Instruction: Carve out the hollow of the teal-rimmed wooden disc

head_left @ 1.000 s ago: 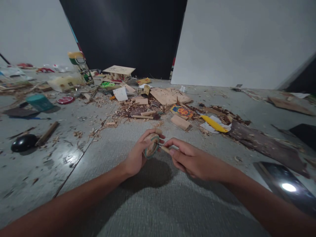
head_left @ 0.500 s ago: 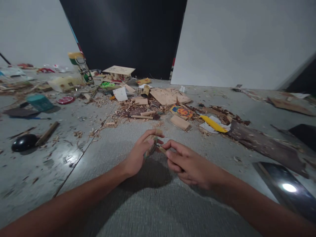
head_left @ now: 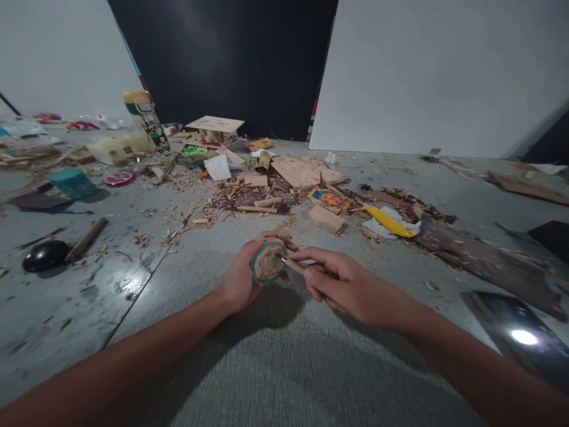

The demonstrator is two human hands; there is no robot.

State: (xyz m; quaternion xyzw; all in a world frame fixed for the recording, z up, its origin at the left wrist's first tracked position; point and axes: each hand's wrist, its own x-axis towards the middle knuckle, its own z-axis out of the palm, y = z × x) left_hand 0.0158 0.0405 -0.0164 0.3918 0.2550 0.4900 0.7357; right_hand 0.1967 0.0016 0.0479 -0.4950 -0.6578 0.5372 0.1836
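Note:
My left hand [head_left: 242,274] is closed round a small round wooden piece [head_left: 268,264] with a green rim; its pale, hollowed face is turned toward me. A tan wrap, perhaps a bandage, shows on one of that hand's fingers. In my right hand [head_left: 342,284] is a carving tool [head_left: 294,265] with a wooden handle and a short metal tip, held like a pen. The tip meets the right part of the carved face. Both hands are just above the grey floor [head_left: 267,362].
Wood shavings and scraps [head_left: 249,198] lie beyond my hands, with a colourful picture card [head_left: 329,200] and a yellow object [head_left: 389,221]. A black-headed mallet [head_left: 47,256] and a teal block [head_left: 72,183] are left. A dark phone-like slab [head_left: 511,332] reflects light at right.
My left hand has turned the round piece so its carved face now shows to me. My right hand has shifted slightly, with the tool's metal tip now visible against that face.

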